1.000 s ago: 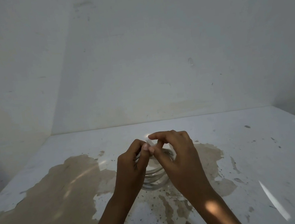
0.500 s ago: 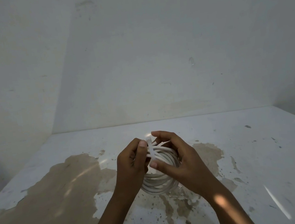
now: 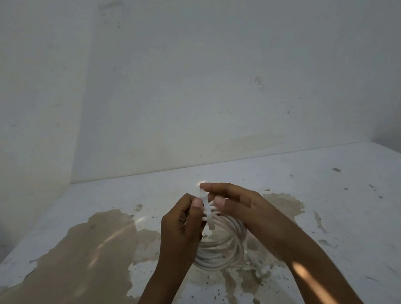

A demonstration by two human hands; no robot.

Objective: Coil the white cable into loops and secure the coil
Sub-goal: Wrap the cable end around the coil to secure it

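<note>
The white cable (image 3: pixel 219 250) is smooth, round-sectioned and glossy, wound into several stacked circular loops that form a tidy ring held between the two hands, above a worn white table (image 3: pixel 353 209) whose paint has flaked away in a large matte tan patch (image 3: pixel 80 255) to the left of and beneath the hands, with small dark specks below them. A flat, pale strap (image 3: pixel 207 209) of thin ribbon-like material runs up across the top of the coil. The left hand (image 3: pixel 178 230) grips the coil's left side, its fingers curled round the bundled loops and its thumb pressed against the strap. The right hand (image 3: pixel 239 205) pinches the strap's upper end between forefinger and thumb, its other fingers loosely bent over the coil's right side.
</note>
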